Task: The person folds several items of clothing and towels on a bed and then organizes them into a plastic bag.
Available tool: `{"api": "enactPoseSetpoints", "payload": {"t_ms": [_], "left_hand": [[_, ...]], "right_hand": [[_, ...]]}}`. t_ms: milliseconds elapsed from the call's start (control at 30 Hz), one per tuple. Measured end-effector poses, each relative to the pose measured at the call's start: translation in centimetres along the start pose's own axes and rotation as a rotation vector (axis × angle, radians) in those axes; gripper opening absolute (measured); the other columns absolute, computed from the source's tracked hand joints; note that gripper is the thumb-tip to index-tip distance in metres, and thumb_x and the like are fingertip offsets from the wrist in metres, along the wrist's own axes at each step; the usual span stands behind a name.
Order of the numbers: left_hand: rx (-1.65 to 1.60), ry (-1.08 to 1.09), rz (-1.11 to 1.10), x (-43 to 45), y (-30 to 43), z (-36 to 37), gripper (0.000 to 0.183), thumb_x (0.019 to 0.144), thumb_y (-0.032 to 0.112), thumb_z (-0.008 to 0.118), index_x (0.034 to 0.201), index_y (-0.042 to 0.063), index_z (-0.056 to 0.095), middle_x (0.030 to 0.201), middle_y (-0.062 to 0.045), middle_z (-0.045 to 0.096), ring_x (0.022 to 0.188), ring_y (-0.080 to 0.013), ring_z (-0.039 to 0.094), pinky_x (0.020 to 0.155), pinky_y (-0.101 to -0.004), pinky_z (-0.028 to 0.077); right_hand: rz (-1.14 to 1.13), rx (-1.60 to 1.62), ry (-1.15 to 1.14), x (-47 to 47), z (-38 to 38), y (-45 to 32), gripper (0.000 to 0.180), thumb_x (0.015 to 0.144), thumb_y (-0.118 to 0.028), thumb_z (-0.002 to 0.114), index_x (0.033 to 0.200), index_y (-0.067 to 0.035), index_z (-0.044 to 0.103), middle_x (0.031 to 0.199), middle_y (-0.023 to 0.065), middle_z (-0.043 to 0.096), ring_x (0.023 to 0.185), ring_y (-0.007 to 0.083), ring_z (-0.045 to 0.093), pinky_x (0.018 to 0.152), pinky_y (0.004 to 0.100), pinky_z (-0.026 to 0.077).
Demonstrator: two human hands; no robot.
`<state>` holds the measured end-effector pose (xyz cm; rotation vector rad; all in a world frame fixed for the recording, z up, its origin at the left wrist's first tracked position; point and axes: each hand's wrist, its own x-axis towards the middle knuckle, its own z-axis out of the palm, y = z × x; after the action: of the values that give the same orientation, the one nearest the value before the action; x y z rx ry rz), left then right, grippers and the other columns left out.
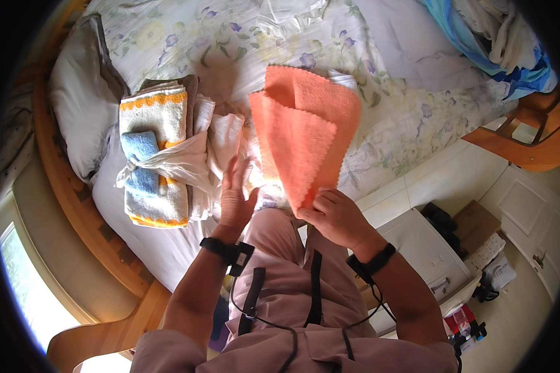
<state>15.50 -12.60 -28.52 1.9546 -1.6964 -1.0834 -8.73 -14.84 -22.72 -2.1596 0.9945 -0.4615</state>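
My right hand (329, 212) pinches the near corner of an orange cloth with scalloped edges (308, 130), which spreads partly folded over the bed. My left hand (237, 198) is raised palm-up with fingers apart, holding nothing, between the orange cloth and a bundle to its left. That bundle has a folded white towel with orange borders (154, 119) on top, and a small rolled blue towel (140, 144) on it. A knotted white cloth strip (182, 156) goes around both. Beside and under the bundle lie white and brown folded cloths. A striped white cloth (343, 79) shows behind the orange one.
Floral bedding (387, 102) covers the bed, with a pillow (81, 107) at left by the wooden bed frame (67, 186). Blue fabric (532, 70) lies at the far right. A wooden chair (527, 130), a white cabinet (410, 238) and boxes stand on the right.
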Motion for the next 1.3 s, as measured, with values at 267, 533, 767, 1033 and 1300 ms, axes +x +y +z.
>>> {"api": "enactPoseSetpoints", "payload": {"t_ms": [267,533,767,1033,1300], "left_hand": [[0.315,-0.29,0.479,3.8,2.0,-0.8,0.032,0.073,0.009,0.062,0.103,0.02,0.064,0.123,-0.001,0.056,0.126,-0.023,0.043,0.107,-0.0494,0.027],[0.106,-0.187,0.308,-1.7,0.3,-4.0,0.037,0.069,0.0,0.063,0.104,0.011,0.062,0.103,-0.005,0.065,0.098,-0.025,0.061,0.098,-0.0456,0.04],[-0.415,0.195,0.117,-1.5,3.0,-7.9,0.028,0.099,0.022,0.042,0.116,0.0,0.048,0.112,-0.014,0.06,0.103,-0.0204,0.056,0.093,-0.032,0.04],[-0.77,0.443,0.089,6.6,4.5,-11.9,0.025,0.097,0.025,0.05,0.114,0.006,0.05,0.107,-0.002,0.057,0.099,-0.0114,0.052,0.09,-0.0261,0.041],[0.183,0.038,0.129,2.8,2.3,-8.9,0.055,0.072,-0.01,0.057,0.122,0.012,0.054,0.103,-0.01,0.06,0.091,-0.023,0.061,0.08,-0.0325,0.051]], "right_hand": [[0.267,0.53,0.093,2.2,-0.6,-3.6,0.025,0.079,-0.003,0.064,0.103,-0.011,0.065,0.073,0.0066,0.061,0.059,0.0186,0.059,0.053,0.0281,0.047],[0.686,0.046,-0.54,-0.5,-0.9,0.2,0.055,0.065,-0.02,0.077,0.115,-0.007,0.058,0.102,0.0165,0.063,0.094,0.0327,0.061,0.077,0.0371,0.049],[0.6,0.463,0.088,-1.3,-1.0,3.0,0.029,0.068,-0.006,0.066,0.096,-0.001,0.06,0.094,0.013,0.064,0.084,0.0264,0.063,0.076,0.0326,0.05],[0.597,0.3,0.497,2.3,-6.1,5.5,0.018,0.079,-0.001,0.058,0.097,-0.004,0.058,0.078,0.0021,0.059,0.066,0.0081,0.05,0.06,0.0223,0.043],[0.232,-0.304,0.066,0.0,-8.6,3.7,0.04,0.062,0.003,0.069,0.1,-0.007,0.06,0.075,0.0108,0.055,0.073,0.0324,0.055,0.066,0.0406,0.046]]}}
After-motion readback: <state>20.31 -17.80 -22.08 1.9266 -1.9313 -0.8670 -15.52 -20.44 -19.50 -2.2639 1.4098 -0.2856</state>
